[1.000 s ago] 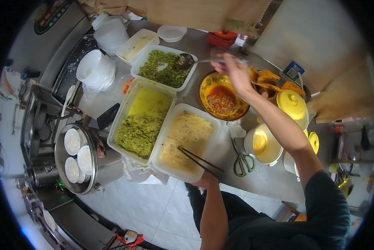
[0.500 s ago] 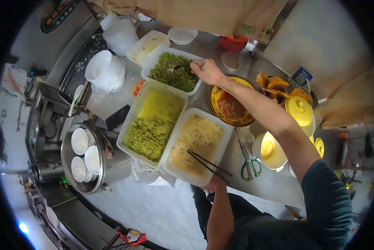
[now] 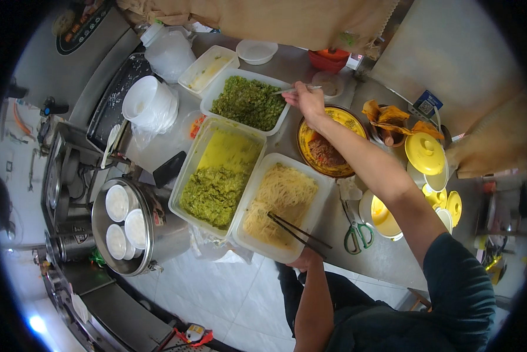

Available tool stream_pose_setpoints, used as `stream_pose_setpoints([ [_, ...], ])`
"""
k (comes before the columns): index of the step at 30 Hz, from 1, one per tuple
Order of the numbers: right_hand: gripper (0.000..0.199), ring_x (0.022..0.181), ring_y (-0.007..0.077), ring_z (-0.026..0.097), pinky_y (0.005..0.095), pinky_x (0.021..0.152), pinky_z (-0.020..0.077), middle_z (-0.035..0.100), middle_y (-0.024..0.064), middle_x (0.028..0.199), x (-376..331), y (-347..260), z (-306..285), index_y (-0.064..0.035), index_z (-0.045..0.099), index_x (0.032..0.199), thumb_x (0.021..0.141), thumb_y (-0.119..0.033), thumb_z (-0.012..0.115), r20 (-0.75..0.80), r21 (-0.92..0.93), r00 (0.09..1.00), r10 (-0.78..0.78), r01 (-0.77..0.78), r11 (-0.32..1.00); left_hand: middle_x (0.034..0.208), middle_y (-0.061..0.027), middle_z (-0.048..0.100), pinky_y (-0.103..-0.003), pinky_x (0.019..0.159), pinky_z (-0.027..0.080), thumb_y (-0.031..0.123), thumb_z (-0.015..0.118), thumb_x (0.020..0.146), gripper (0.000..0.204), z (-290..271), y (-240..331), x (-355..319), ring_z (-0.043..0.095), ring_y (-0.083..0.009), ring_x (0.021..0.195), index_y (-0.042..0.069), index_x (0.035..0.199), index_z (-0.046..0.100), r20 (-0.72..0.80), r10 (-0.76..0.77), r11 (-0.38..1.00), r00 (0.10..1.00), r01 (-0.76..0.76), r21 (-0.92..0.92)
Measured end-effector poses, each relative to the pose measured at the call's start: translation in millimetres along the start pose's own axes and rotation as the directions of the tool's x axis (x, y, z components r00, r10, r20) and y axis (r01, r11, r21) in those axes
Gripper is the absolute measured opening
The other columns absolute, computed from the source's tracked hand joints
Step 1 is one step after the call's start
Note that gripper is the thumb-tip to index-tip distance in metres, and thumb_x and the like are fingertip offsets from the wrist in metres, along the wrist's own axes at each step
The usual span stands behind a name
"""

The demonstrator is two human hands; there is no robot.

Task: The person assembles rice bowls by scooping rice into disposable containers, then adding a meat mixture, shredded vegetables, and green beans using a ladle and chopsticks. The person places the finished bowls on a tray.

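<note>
My right hand (image 3: 306, 101) is closed around the handle of a metal spoon (image 3: 285, 91) at the right rim of a white tub of dark green chopped vegetables (image 3: 247, 103). The spoon's tip reaches over the vegetables. Below my right forearm stands a yellow bowl (image 3: 308, 125) with reddish minced sauce. My left hand (image 3: 306, 259) is low at the near edge of a tub of pale noodles (image 3: 281, 196); its fingers are mostly hidden. Dark chopsticks (image 3: 298, 230) slant out of the noodles above it. Left of these is a larger tub of lighter green chopped vegetables (image 3: 213, 193).
Green-handled scissors (image 3: 358, 236) lie right of the noodles. Yellow-lidded pots (image 3: 425, 154) stand at the right. Stacked white bowls (image 3: 150, 101), a black phone (image 3: 169, 169) and a steel pot (image 3: 147, 234) holding several white cups are at the left.
My right hand has drawn back to the right with the spoon, from over the dark green vegetables to the tub's rim. My left hand stays by the noodle tub.
</note>
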State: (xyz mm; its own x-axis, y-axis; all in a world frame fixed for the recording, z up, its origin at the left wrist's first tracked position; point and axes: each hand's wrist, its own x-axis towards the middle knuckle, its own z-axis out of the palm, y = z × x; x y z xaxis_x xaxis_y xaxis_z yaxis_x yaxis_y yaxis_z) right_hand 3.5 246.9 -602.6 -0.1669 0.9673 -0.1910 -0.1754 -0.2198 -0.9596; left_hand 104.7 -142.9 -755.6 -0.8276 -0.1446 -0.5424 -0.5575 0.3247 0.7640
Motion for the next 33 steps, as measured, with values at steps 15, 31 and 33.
stream_pose_setpoints([
  [15, 0.037, 0.102, 0.0281, 0.073, 0.0327, 0.089, 0.0596, 0.071, 0.0259, 0.110, -98.9, -69.7, -121.2, 0.0099, 0.058, 0.122, 0.109, -0.023, 0.046, 0.062, 0.096, 0.995, -0.077, 0.071, 0.993, 0.115, -0.0215, 0.069, -0.046, 0.079, 0.059, 0.023, 0.062, 0.097, 0.036, -10.1, -60.8, 28.4, 0.069, -0.0363, 0.098, -0.003, 0.122, 0.062, 0.317, 0.289, 0.779, 0.903, -0.414, 0.471],
  [31, 0.043, 0.101, 0.0203, 0.072, 0.0304, 0.086, 0.0589, 0.073, 0.0161, 0.113, -134.9, -69.0, -134.8, 0.0120, 0.063, 0.124, 0.108, -0.026, 0.052, 0.225, -0.297, 0.884, -0.411, 0.464, 0.835, 0.126, -0.0176, 0.066, -0.044, 0.086, 0.059, 0.031, 0.064, 0.095, 0.045, -9.5, 9.5, -8.8, 0.068, -0.0329, 0.107, 0.000, 0.127, 0.059, 0.128, -0.258, 0.963, 0.958, 0.265, -0.040],
  [33, 0.047, 0.099, 0.0178, 0.071, 0.0294, 0.086, 0.0576, 0.074, 0.0142, 0.105, -99.8, -54.0, -96.1, 0.0125, 0.064, 0.122, 0.108, -0.030, 0.052, 0.158, -0.169, 0.925, -0.346, 0.371, 0.913, 0.124, -0.0210, 0.066, -0.044, 0.084, 0.060, 0.024, 0.066, 0.095, 0.045, -9.3, 29.9, -20.8, 0.068, -0.0336, 0.106, -0.005, 0.129, 0.056, 0.077, -0.242, 0.962, 0.967, 0.250, -0.108],
])
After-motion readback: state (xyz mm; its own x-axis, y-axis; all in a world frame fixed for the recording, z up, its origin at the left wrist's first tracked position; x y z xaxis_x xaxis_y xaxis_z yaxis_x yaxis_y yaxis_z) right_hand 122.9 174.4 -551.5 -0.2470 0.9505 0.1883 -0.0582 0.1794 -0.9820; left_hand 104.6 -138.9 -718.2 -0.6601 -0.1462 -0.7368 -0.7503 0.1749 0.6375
